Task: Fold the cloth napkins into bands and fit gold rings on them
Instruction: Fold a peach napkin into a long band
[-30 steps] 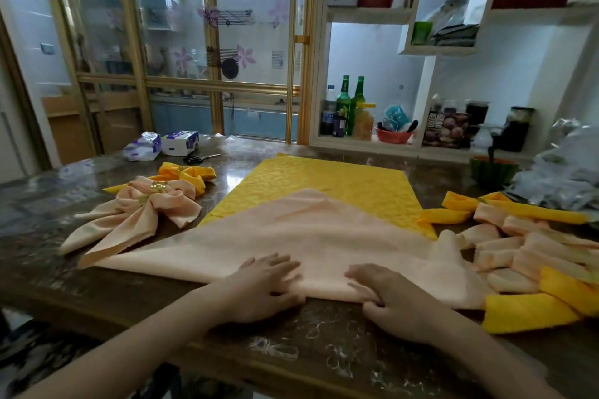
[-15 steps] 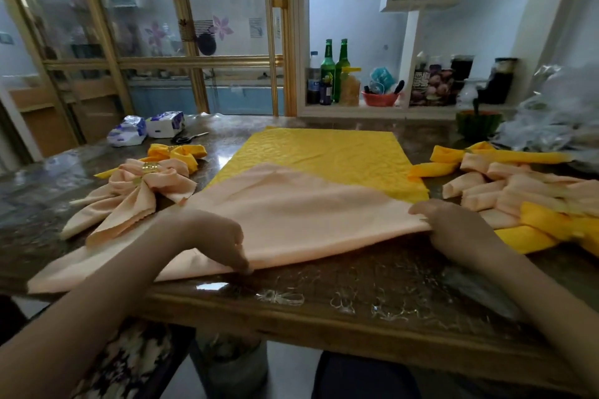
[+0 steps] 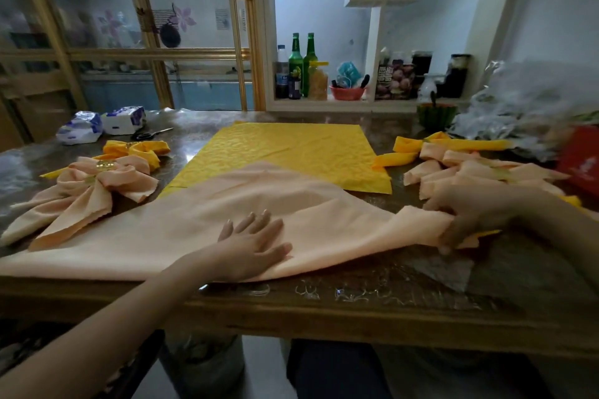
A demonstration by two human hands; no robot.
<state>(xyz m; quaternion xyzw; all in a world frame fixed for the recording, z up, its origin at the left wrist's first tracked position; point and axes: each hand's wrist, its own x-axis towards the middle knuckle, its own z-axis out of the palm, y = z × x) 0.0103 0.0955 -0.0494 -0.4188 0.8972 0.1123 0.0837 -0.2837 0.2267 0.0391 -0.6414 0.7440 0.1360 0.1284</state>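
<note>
A peach napkin (image 3: 227, 210) lies folded into a wide triangle along the table's front edge. My left hand (image 3: 252, 244) presses flat on its lower middle, fingers straight. My right hand (image 3: 470, 214) grips the napkin's right corner, fingers curled round the bunched cloth. Beneath and behind it a yellow napkin (image 3: 291, 152) is spread flat. At the left sit a finished peach napkin (image 3: 94, 191) with a gold ring (image 3: 105, 166) and a finished yellow one (image 3: 139, 149). A pile of peach and yellow folded napkins (image 3: 460, 168) lies at the right.
Two tissue packs (image 3: 100, 123) and scissors (image 3: 152, 134) lie at the back left. A green bowl (image 3: 436, 115), crumpled plastic bags (image 3: 525, 107) and a red box (image 3: 580, 162) stand at the right. The wooden table edge (image 3: 324, 311) runs just in front of my hands.
My left hand moved right to the napkin's middle and flattened out. My right hand slid further right and gathered the corner in its grip. The camera tilted down slightly.
</note>
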